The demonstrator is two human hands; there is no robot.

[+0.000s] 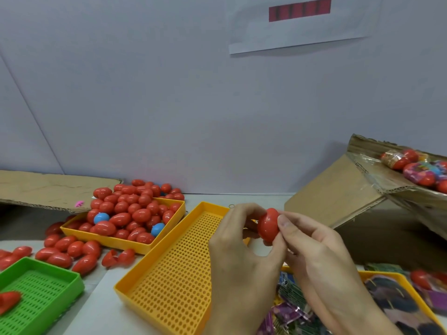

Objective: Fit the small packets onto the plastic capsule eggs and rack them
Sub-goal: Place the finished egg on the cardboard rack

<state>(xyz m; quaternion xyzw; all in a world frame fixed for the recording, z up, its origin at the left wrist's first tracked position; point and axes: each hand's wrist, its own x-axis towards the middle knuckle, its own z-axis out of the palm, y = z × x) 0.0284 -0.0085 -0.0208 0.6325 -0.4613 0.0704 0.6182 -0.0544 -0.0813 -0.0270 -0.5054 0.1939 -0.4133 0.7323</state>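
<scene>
Nearest the camera, low and right of centre, loose small packets (290, 308) in purple, green and blue foil lie heaped on the bench (101, 310), partly hidden under the wrists. Beside them at the right edge sits a yellow tray (377, 275) with dark contents too blurred to make out.

Just above, both hands meet around one red capsule egg (268, 226). The left hand (239, 240) curls its fingers over the egg's left side; the right hand (312, 240) pinches its right side between thumb and fingertips. The egg is held in the air between them, above the far right corner of an empty perforated yellow tray (169, 274), and touches nothing else.

At the lower left stands a green perforated tray (48, 286) with a red egg half (8, 301) lying in it. Beyond it, loose red eggs (67, 252) are scattered on the bench.

Farther back, a second yellow bin (116, 241) is piled with red eggs (135, 209), with two blue eggs (101, 218) among them. Behind that lies a flat cardboard sheet (48, 189). To the right, a tilted cardboard box (338, 189) holds finished eggs with packets (420, 165). A white wall (193, 105) closes the scene, with a paper sheet (302, 22) stuck on it.
</scene>
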